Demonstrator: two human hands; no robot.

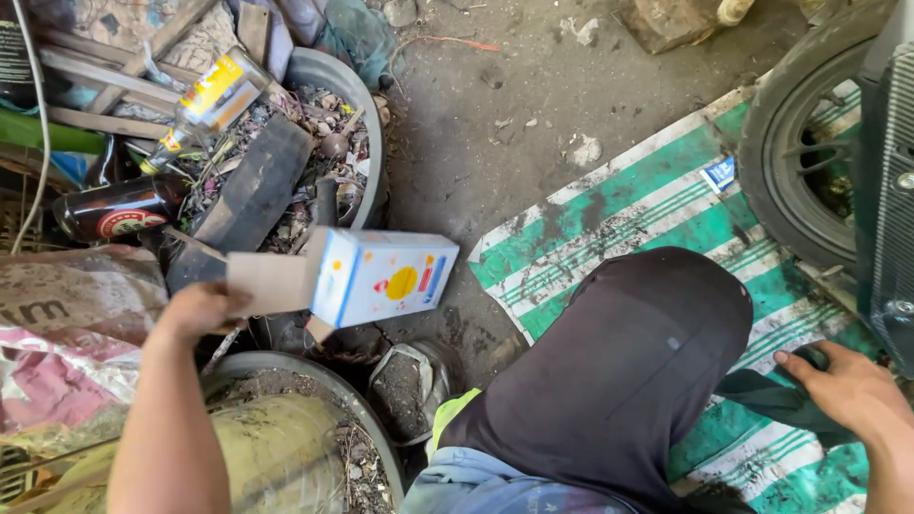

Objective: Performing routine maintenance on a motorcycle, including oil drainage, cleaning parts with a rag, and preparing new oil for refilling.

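My left hand [198, 309] grips the open cardboard flap of a small white and blue box [381, 276] and holds it out over a pile of rubbish. The box lies on its side in the air, its printed face up. My right hand [847, 385] rests palm down on a dark green cloth [776, 400] lying on a green and white striped mat [647, 205]. My knee in black trousers [628, 362] fills the space between the two hands.
An old tyre [357, 105] filled with scraps, a dark slab and bottles [119, 209] sits at the upper left. A second tyre [286, 366] lies below it. Printed sacks [57, 352] are at the left. A motorbike wheel [795, 143] stands at the upper right.
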